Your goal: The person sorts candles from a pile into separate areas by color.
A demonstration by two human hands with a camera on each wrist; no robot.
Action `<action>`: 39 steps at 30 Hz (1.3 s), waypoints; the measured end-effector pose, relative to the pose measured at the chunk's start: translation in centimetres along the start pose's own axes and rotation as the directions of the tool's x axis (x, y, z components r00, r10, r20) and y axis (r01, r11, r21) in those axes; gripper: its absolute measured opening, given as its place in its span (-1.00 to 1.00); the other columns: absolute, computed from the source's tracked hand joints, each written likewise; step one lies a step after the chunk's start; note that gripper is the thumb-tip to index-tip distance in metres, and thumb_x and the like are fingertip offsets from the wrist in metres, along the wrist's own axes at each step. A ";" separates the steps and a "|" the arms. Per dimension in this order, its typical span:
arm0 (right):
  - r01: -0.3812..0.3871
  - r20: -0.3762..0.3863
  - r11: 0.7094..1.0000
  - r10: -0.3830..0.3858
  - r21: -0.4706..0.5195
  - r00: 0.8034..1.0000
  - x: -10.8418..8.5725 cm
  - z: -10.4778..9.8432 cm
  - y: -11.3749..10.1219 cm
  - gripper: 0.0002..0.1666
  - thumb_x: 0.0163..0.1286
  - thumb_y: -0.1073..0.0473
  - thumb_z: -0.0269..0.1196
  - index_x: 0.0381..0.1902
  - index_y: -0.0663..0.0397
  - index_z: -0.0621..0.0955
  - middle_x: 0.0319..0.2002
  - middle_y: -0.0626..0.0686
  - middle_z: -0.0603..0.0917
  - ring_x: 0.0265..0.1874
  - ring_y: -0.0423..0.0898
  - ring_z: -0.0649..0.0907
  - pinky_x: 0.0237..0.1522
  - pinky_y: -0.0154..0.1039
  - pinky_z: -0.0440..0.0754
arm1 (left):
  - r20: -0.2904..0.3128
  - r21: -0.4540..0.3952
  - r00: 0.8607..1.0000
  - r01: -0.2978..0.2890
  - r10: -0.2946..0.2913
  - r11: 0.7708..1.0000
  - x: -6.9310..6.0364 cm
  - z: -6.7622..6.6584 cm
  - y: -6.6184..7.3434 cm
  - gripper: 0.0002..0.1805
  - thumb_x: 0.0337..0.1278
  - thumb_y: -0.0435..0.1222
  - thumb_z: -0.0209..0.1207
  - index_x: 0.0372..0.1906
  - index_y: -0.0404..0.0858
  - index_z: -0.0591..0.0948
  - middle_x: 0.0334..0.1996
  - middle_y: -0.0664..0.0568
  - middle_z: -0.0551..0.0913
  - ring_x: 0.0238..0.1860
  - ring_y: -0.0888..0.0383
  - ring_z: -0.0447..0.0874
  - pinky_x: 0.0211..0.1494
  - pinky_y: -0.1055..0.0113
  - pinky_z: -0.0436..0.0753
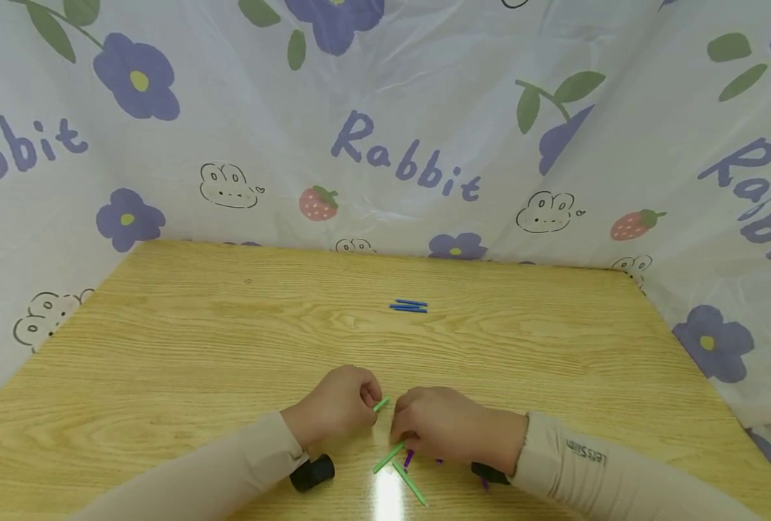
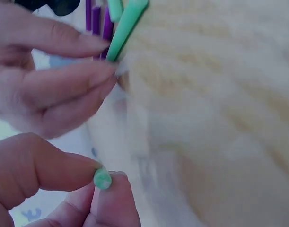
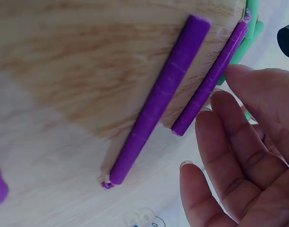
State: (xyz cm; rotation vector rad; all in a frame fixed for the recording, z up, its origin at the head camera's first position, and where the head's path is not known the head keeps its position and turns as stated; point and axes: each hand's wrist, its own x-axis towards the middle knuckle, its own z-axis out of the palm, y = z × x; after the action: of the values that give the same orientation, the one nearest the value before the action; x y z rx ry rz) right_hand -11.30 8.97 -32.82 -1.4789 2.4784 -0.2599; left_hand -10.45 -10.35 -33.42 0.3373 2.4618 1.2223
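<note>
My left hand (image 1: 341, 404) pinches a thin green candle (image 1: 381, 404) between thumb and fingertips; the left wrist view shows the round end of this candle (image 2: 102, 179). Just to its right, my right hand (image 1: 442, 423) pinches one end of a second green candle (image 1: 388, 459) lying low near the table top. Another green candle (image 1: 410, 484) lies beside that one. Purple candles with small wicks lie under and beside my right hand, and the right wrist view shows one purple candle (image 3: 158, 101) close up. The right hand partly hides them in the head view.
A small group of blue candles (image 1: 409, 307) lies farther back on the wooden table (image 1: 242, 325). Black devices sit at both wrists, one (image 1: 312, 473) by the left sleeve. A patterned white cloth (image 1: 385, 87) hangs behind the table and along its sides.
</note>
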 end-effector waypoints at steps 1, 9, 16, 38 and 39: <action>-0.005 0.010 1.000 0.005 0.005 1.000 0.1 0.0 0.0 -0.82 0.18 0.29 0.39 -0.28 -0.09 0.76 -0.28 -0.21 0.66 -0.22 -0.36 0.58 -0.17 -0.49 0.53 | -0.017 0.007 1.000 -0.003 0.003 1.000 0.1 -0.2 -0.1 -0.81 -0.18 -0.62 0.18 -0.40 -0.35 0.57 -0.47 -0.04 0.54 -0.44 0.14 0.43 -0.37 0.34 0.46; -0.023 0.042 1.000 0.022 0.020 0.999 0.4 -0.1 -0.2 -0.82 0.19 0.29 0.38 -0.27 -0.08 0.77 -0.28 -0.24 0.66 -0.21 -0.38 0.59 -0.18 -0.52 0.52 | -0.104 -0.022 0.994 0.042 -0.045 0.999 0.4 -1.5 -0.9 -0.80 -0.18 -0.60 0.20 -0.36 -0.34 0.59 -0.47 0.01 0.54 -0.42 0.16 0.45 -0.37 0.35 0.48; -0.013 0.050 1.000 0.012 0.021 0.999 0.5 -0.1 -0.1 -0.83 0.20 0.29 0.37 -0.29 -0.10 0.77 -0.29 -0.25 0.65 -0.22 -0.38 0.59 -0.18 -0.51 0.52 | -0.164 -0.023 0.985 0.049 -0.052 0.999 0.5 -2.8 -1.4 -0.82 -0.12 -0.57 0.23 -0.32 -0.35 0.61 -0.44 0.00 0.56 -0.41 0.15 0.47 -0.34 0.31 0.51; -0.024 0.034 0.999 0.023 0.044 0.999 0.4 0.1 -0.1 -0.77 0.18 0.37 0.31 -0.30 -0.08 0.76 -0.31 -0.22 0.66 -0.29 -0.40 0.58 -0.20 -0.48 0.53 | -0.259 -0.053 0.951 0.162 -0.170 0.985 1.5 -6.7 -3.9 -0.81 0.10 -0.48 0.18 -0.15 -0.40 0.58 -0.28 -0.11 0.57 -0.31 0.05 0.48 -0.30 0.26 0.51; -0.023 0.032 0.999 0.021 0.044 0.999 0.4 0.1 0.0 -0.76 0.19 0.37 0.31 -0.30 -0.08 0.76 -0.31 -0.22 0.66 -0.29 -0.40 0.58 -0.20 -0.48 0.53 | -0.260 -0.054 0.950 0.165 -0.174 0.985 1.6 -6.9 -4.0 -0.81 0.11 -0.48 0.18 -0.14 -0.40 0.58 -0.28 -0.11 0.57 -0.30 0.05 0.49 -0.29 0.26 0.51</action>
State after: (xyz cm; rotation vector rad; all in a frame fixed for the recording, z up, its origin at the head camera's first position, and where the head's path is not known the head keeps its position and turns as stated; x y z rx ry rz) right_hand -11.40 8.60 -32.99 -1.4262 2.4465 -0.2831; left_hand -15.01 -17.04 -33.17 -0.0512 2.6242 1.3021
